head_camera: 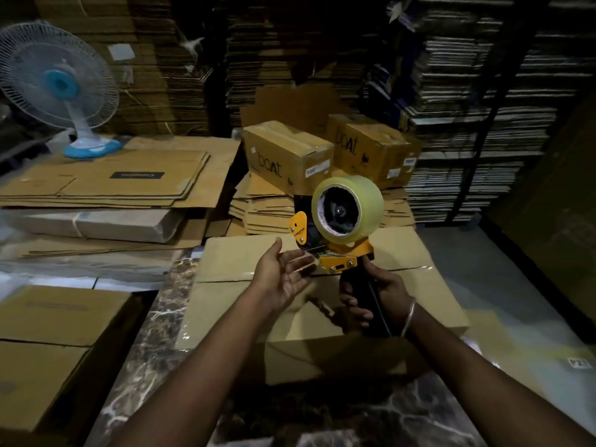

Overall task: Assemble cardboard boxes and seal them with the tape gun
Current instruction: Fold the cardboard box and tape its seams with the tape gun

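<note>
We hold the tape gun point(335, 253) upright in our right hand point(377, 298), fingers wrapped around its black handle, a thin bangle point(409, 317) at that wrist. The gun's frame is yellow, and a roll of clear tape point(350, 210) sits on its hub at the top, the open core facing us. Our left hand point(283, 279) is beside the gun's front end, palm up and fingers spread apart; its fingertips reach the yellow blade guard, and a short strip of tape seems to lie across them, though the dim light makes that hard to confirm.

Under both hands lies the cardboard box point(290, 304) we are working on. It rests on a dark marbled tabletop point(154, 343), its top flaps closed with a seam running across, and a glossy band of tape shows near its right edge.

Beyond it sit two sealed cartons printed "boat" point(283, 156), side by side on a low pile of flattened cartons. To the left, a stack of flattened cardboard sheets point(106, 182) lies under a white and blue table fan point(61, 88). Another closed box point(54, 343) stands at the lower left. Tall stacks of corrugated board point(477, 108) fill the background.
</note>
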{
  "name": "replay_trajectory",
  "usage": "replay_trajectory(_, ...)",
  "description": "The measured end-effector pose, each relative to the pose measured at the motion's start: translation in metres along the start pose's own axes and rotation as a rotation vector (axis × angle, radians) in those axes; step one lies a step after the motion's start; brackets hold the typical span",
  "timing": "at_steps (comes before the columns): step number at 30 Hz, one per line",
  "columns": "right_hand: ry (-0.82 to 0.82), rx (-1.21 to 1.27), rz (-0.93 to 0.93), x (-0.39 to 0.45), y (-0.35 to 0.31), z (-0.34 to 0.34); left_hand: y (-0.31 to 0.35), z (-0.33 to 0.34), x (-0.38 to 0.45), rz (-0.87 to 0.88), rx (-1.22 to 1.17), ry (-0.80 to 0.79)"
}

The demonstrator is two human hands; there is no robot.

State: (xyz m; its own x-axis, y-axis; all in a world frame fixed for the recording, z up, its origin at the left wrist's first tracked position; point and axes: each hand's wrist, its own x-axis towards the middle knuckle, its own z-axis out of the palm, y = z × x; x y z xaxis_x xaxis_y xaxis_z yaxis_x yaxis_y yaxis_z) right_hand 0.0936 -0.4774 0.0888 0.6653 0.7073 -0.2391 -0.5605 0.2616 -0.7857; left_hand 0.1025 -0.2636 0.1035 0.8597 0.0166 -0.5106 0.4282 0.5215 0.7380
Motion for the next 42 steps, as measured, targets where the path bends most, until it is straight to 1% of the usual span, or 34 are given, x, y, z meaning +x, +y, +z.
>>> replay_trajectory(3, 0.019, 0.018, 0.021, -0.016, -0.014, -0.024, -0.009, 0.032, 0.011, -0.074, -0.039, -0.075)
replay_trajectory(7, 0.023, -0.005, 0.036, -0.034, -0.027, -0.054, -0.024, 0.063, 0.022, -0.098, -0.040, -0.120)
replay_trajectory(11, -0.005, -0.006, 0.040, -0.047, -0.035, -0.076, -0.040, 0.094, 0.024, -0.127, -0.027, -0.117)
replay_trajectory(16, -0.078, 0.053, 0.011, -0.052, -0.035, -0.100, -0.057, 0.117, 0.036, -0.202, -0.001, -0.099)
replay_trajectory(18, -0.109, 0.068, 0.011, -0.054, -0.034, -0.107, -0.060, 0.123, 0.039, -0.222, -0.001, -0.112)
replay_trajectory(22, -0.143, 0.099, -0.003, -0.057, -0.034, -0.115, -0.061, 0.130, 0.042, -0.231, 0.006, -0.193)
replay_trajectory(25, -0.128, 0.115, -0.013, -0.061, -0.035, -0.117, -0.064, 0.138, 0.046, -0.240, 0.014, -0.166)
replay_trajectory(32, -0.095, 0.098, -0.057, -0.071, -0.040, -0.121, -0.070, 0.148, 0.053, -0.288, -0.023, -0.182)
replay_trajectory(34, -0.071, 0.106, -0.054, -0.072, -0.038, -0.125, -0.067, 0.147, 0.054, -0.290, -0.014, -0.214)
replay_trajectory(36, -0.039, 0.105, -0.057, -0.074, -0.035, -0.127, -0.064, 0.148, 0.056, -0.300, 0.011, -0.262)
replay_trajectory(39, -0.016, 0.129, -0.063, -0.078, -0.031, -0.128, -0.055, 0.147, 0.063, -0.322, 0.111, -0.268)
replay_trajectory(42, 0.004, 0.132, -0.076, -0.084, -0.030, -0.129, -0.044, 0.144, 0.071, -0.408, 0.189, -0.304)
